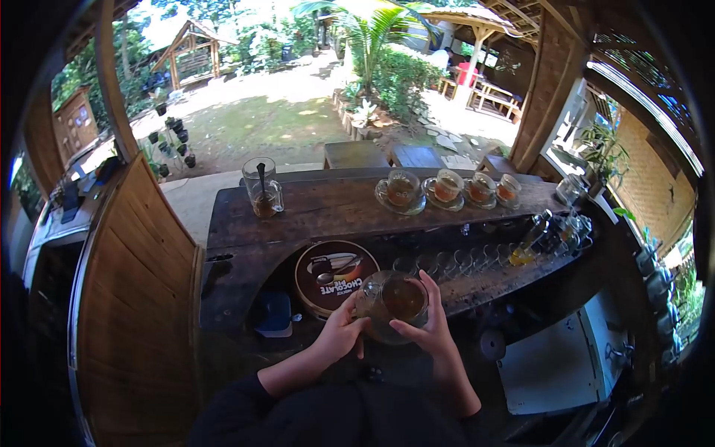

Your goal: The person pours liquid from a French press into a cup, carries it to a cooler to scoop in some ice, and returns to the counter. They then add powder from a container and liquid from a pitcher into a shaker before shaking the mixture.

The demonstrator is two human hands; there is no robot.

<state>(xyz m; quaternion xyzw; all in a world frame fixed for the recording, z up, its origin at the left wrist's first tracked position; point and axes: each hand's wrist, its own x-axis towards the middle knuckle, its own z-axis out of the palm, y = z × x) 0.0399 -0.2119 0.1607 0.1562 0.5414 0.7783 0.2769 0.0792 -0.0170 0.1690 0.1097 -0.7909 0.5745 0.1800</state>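
Note:
Close to my body, a glass cup of amber-brown drink (404,300) sits on a clear glass saucer (376,328). My left hand (339,329) grips the saucer's left side near the cup's handle. On the other side, my right hand (430,324) is closed around the saucer's right edge, its fingers up against the cup. Just left of the cup lies a round brown tray (313,279) with chocolate pie lettering, a spoon (328,278) resting on it.
Several filled cups on saucers (400,191) line the wooden counter (320,208). A tall glass mug (263,197) with a spoon inside stands at the left. Several empty glass cups (465,259) fill the lower shelf. A blue container (274,316) sits below left.

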